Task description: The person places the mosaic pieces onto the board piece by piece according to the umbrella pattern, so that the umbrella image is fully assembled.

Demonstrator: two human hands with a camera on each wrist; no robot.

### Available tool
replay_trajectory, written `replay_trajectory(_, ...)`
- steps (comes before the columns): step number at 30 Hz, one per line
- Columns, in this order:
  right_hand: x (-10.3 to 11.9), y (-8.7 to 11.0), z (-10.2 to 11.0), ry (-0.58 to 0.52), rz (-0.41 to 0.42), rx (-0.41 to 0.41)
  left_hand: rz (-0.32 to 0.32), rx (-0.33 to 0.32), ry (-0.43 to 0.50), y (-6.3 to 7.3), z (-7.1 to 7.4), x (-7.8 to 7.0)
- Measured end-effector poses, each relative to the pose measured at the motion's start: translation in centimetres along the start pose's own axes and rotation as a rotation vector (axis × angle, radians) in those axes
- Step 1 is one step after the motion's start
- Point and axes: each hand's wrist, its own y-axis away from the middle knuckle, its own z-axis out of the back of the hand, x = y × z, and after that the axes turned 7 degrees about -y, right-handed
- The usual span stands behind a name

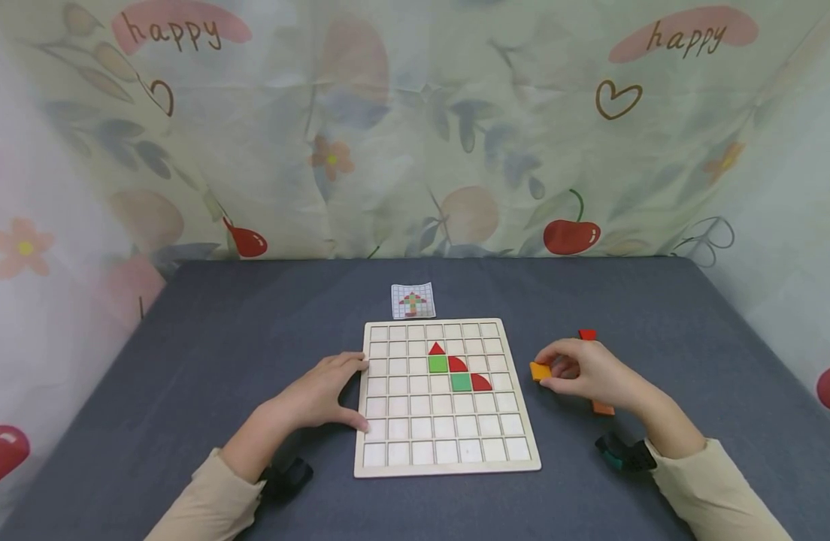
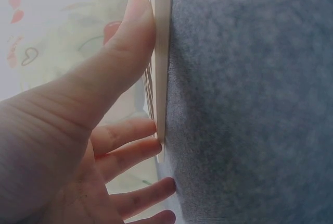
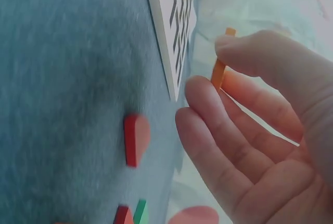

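The right hand (image 1: 587, 368) pinches an orange piece (image 1: 540, 371) between thumb and fingertips, just off the right edge of the board (image 1: 422, 430). In the head view the piece pokes out leftward from those fingertips, toward the board, broad face mostly up; the part that shows looks squarish, so a long axis cannot be told there. The right wrist view catches it edge-on: a thin strip crossing the pinch, slanting from upper right, beyond the thumb, down to lower left by the fingers. The left hand (image 1: 320, 394) grips nothing; its extended fingers touch the board's left edge, with the thumb spread apart nearer the person. Well to the right of these fingers, on the grid, a red triangle (image 1: 437, 349) points away from the person, a light green square (image 1: 438, 364) below it; two red quarter-circles (image 1: 481, 383) turn their curves to the far right, a darker green square (image 1: 461, 382) beside the nearer one. Past the right hand's knuckles lies a red piece (image 1: 587, 333).
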Motion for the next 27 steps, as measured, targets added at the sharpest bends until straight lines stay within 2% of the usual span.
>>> replay_trajectory(5,0.6,-0.3,-0.9,-0.007,0.077,-0.039,-0.005,-0.003,-0.002,0.0,0.0,0.0)
replay_trajectory(13,1.5,-1.3,-2.0,-0.025,0.037,-0.020,-0.004,-0.004,-0.006,0.1,0.0,0.0)
replay_trajectory(20,2.4,-2.3,-3.0,-0.035,0.071,-0.007,0.000,-0.001,-0.007,0.1,0.0,-0.1)
replay_trajectory(27,3.7,-3.5,-4.2,-0.042,0.070,0.008,-0.004,-0.002,-0.005,0.1,0.0,0.0)
